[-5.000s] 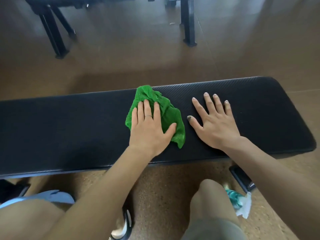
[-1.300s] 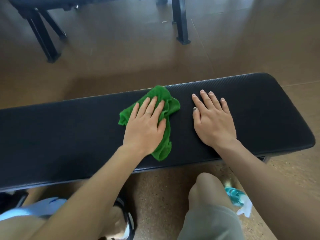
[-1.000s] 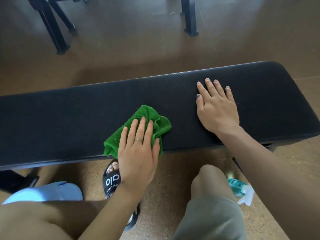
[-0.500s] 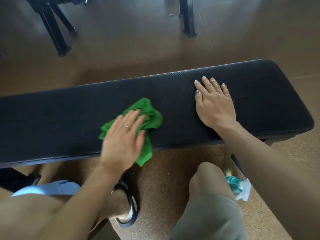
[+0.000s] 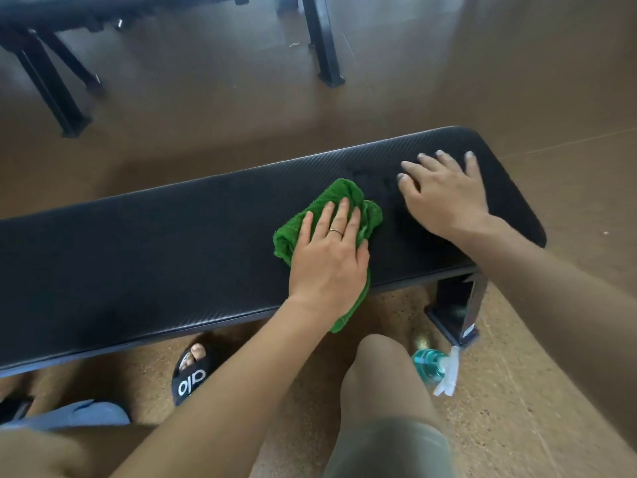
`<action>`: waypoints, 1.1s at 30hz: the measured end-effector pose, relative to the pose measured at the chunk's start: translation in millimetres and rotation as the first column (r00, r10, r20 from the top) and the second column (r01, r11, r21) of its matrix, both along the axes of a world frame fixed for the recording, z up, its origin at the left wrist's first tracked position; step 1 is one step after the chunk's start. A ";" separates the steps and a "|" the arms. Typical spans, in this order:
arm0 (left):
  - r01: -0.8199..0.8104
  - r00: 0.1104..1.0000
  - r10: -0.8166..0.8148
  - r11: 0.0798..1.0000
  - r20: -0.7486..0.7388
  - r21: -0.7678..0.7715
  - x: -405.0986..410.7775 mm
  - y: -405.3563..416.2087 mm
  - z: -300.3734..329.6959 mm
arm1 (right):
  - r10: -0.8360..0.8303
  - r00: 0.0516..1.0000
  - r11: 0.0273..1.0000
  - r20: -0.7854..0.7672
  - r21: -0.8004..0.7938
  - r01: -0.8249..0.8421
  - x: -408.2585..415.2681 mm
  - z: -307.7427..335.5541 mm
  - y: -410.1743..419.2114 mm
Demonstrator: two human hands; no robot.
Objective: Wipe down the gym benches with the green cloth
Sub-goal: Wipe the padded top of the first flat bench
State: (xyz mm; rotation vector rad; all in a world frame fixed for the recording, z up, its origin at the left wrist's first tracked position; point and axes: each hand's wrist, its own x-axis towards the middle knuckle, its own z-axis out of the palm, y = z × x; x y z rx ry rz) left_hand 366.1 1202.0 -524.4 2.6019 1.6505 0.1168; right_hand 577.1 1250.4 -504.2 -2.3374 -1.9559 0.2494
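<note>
A long black padded gym bench (image 5: pixel 155 250) runs across the view. The crumpled green cloth (image 5: pixel 344 201) lies on its right half, with one corner hanging over the near edge. My left hand (image 5: pixel 327 257) presses flat on the cloth with straight fingers. My right hand (image 5: pixel 444 194) rests flat on the bare pad near the bench's right end, fingers spread.
A teal spray bottle (image 5: pixel 431 365) lies on the cork floor under the bench's right end, beside the bench's black leg (image 5: pixel 455 308). My knee (image 5: pixel 379 381) and a black sandal (image 5: pixel 191 374) are below the bench. Another bench's black legs (image 5: pixel 324 39) stand beyond.
My left hand has slid the cloth rightward along the pad, from the near edge back toward the middle, closer to my right hand. My right hand has stayed flat near the bench's end.
</note>
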 end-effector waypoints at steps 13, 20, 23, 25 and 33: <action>0.037 0.999 -0.039 0.998 -0.036 -0.057 79.8 66.5 0.8 | -0.132 0.991 0.991 0.003 0.019 0.132 48.0 -23.1 -22.1; 0.071 0.997 -0.071 0.996 0.004 -0.047 88.1 103.5 -1.7 | -0.160 0.987 0.985 -0.022 0.055 0.161 46.8 -25.6 -20.4; 0.068 0.998 -0.067 0.996 0.017 -0.059 94.7 118.6 -2.1 | -0.162 0.987 0.985 -0.018 0.053 0.162 45.5 -25.9 -20.9; 0.064 0.998 -0.063 0.996 0.010 -0.067 99.3 125.1 -1.6 | -0.176 0.984 0.983 -0.022 0.051 0.177 45.0 -25.9 -20.9; 0.044 0.999 -0.045 0.997 -0.016 -0.071 119.0 136.7 -1.5 | -0.223 0.975 0.973 -0.016 0.066 0.223 43.4 -25.2 -20.4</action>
